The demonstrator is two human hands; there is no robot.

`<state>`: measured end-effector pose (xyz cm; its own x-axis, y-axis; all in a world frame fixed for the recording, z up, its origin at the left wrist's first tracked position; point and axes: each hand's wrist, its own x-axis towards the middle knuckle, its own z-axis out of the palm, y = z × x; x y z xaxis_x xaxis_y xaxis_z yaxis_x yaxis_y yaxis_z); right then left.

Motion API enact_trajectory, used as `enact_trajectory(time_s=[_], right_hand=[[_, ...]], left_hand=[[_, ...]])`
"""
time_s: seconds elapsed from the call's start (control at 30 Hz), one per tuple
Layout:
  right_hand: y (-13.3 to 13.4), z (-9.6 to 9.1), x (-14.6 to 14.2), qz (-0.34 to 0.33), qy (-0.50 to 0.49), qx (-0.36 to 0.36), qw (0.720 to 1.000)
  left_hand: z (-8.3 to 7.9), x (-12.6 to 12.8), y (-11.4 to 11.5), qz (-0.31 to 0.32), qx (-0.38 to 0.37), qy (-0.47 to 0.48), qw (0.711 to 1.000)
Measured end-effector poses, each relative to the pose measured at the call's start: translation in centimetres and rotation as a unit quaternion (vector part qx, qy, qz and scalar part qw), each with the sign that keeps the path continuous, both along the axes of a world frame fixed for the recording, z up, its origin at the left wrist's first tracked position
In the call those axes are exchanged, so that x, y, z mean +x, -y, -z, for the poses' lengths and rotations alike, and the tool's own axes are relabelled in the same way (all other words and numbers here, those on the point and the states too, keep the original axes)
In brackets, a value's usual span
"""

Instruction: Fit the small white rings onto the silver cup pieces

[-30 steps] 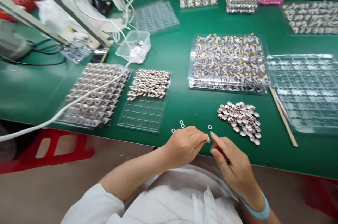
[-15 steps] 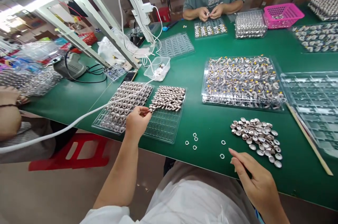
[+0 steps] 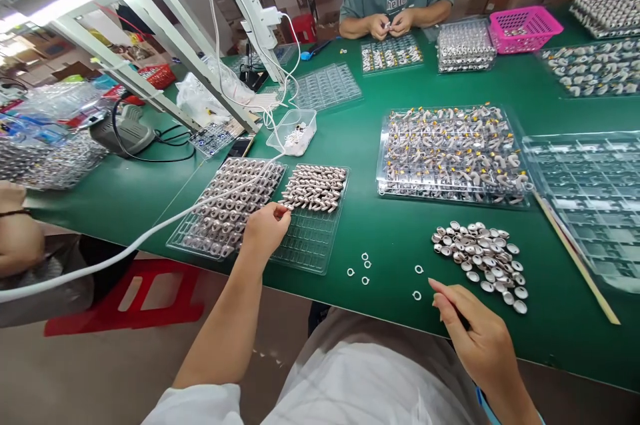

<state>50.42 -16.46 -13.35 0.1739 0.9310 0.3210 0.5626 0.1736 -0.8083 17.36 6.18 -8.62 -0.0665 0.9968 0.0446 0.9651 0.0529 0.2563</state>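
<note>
My left hand (image 3: 265, 228) is closed in a pinch over a clear plastic tray (image 3: 305, 248). Its fingertips touch the near edge of a block of small champagne-coloured metal parts (image 3: 317, 186) lying in that tray; what is between them is too small to make out. By the front of the green table, my right hand (image 3: 477, 328) hovers with thumb and index finger slightly apart and nothing visible between them. Just left of its fingertips lie two small white rings (image 3: 419, 269). Several more rings (image 3: 365, 265) lie further left. Beyond the hand is a heap of round metal caps (image 3: 483, 255).
A tray of ring-shaped metal parts (image 3: 235, 195) stands left, crossed by a white cable (image 3: 145, 236). Behind are a small clear box (image 3: 299, 135) and stacked trays of flex-tailed parts (image 3: 453, 155). A wooden stick (image 3: 575, 258) lies right. A co-worker (image 3: 397, 5) sits opposite.
The camera view has shifted slightly. My left hand stays pinched at the edge of the metal parts, its fingertips a little changed. My right hand hardly moves.
</note>
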Motion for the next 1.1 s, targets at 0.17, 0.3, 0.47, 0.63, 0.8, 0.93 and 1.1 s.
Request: enact_trajectory(time_s=[0.17, 0.3, 0.47, 0.63, 0.8, 0.93, 1.1], right_hand=[[0.0, 0.2, -0.2, -0.005, -0.009, 0.003, 1.000], [0.0, 0.4, -0.2, -0.006, -0.015, 0.005, 1.000], [0.0, 0.3, -0.4, -0.006, -0.016, 0.005, 1.000], [-0.1, 0.1, -0.8, -0.005, -0.028, -0.016, 0.999], [-0.1, 0.3, -1.0, 0.002, -0.029, -0.025, 0.999], [0.0, 0.1, -1.0, -0.001, -0.036, -0.020, 0.999], [0.1, 0.0, -0.9, -0.003, -0.036, -0.018, 0.999]], left_hand=[[0.2, 0.1, -0.1, 0.010, -0.006, -0.028, 1.000], [0.3, 0.4, 0.1, 0.013, -0.003, -0.054, 0.998], [-0.1, 0.7, 0.1, 0.017, 0.005, -0.071, 0.997], [0.2, 0.8, 0.5, -0.015, 0.062, -0.095, 0.993], [0.9, 5.1, 3.3, 0.148, 0.182, 0.010, 0.972], [1.4, 10.7, 6.1, 0.360, 0.142, 0.113, 0.915], [0.9, 15.6, 6.2, 0.473, 0.108, 0.128, 0.865]])
